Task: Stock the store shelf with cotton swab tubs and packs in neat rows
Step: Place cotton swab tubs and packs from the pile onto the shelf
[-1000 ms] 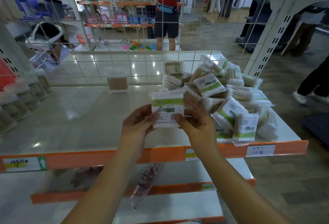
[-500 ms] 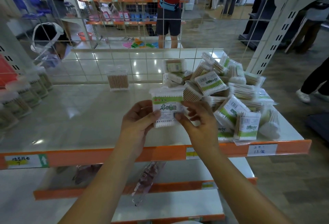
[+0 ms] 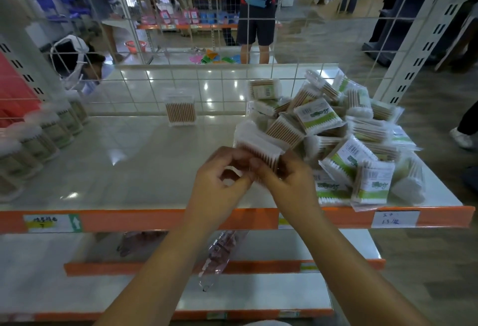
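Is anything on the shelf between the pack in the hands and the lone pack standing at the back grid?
Nothing visible. Both hands hold the pack above bare shelf, which runs unobstructed to the standing pack; the loose pile lies off to the right.

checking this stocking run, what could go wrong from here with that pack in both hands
1. The clear pack of wooden cotton swabs is tilted and pinched between the left hand and right hand; it might slip.
2. The loose heap of green-labelled swab packs reaches the orange shelf edge; a brushing right arm could knock some off.
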Demonstrator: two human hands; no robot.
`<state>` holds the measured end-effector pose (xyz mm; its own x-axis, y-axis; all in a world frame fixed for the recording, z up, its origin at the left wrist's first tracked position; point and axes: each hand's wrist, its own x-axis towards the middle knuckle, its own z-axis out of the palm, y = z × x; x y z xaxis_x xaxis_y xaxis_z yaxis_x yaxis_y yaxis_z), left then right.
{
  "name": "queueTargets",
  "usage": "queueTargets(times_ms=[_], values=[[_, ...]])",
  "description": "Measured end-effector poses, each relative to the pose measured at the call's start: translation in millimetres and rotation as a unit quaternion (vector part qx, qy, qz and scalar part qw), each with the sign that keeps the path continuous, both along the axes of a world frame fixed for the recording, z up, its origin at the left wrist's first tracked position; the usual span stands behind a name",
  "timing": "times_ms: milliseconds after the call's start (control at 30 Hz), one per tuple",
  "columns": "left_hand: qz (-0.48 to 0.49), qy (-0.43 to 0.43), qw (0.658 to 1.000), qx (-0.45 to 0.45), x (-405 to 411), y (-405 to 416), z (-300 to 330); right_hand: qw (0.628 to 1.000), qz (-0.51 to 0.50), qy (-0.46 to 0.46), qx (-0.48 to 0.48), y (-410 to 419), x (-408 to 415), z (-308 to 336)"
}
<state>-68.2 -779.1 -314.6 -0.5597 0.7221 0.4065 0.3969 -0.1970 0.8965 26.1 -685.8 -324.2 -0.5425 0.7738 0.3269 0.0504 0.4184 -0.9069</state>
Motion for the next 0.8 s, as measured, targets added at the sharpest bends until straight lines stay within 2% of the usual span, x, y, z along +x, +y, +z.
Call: queueTargets(times_ms=[167,267,433,633,800], values=[[0.090,0.167,0.978,-0.080,-24.7,-12.7,-2.4,0.983,0.076,0.103,-0.128,3.3,-10.2,4.8],[0.122,0.215,0.957,-0.153,-45.8,-25.7,-3.7,0.973,0.105,0.118,-0.166,5.8,-21.8,3.7],[0.163,0.230,0.933,-0.224,-77.2,-44.6,-12.0,0.971,0.139,0.069,-0.180,5.5,-54.4,2.2],[0.167,0.230,0.914,-0.289,-114.8,-53.9,-23.2,0.961,0.129,0.042,-0.242,-2.7,-101.1,3.2],[0.161,0.239,0.896,-0.338,-146.3,-55.6,-27.1,0.965,0.111,0.003,-0.238,-3.8,-149.8,0.2]])
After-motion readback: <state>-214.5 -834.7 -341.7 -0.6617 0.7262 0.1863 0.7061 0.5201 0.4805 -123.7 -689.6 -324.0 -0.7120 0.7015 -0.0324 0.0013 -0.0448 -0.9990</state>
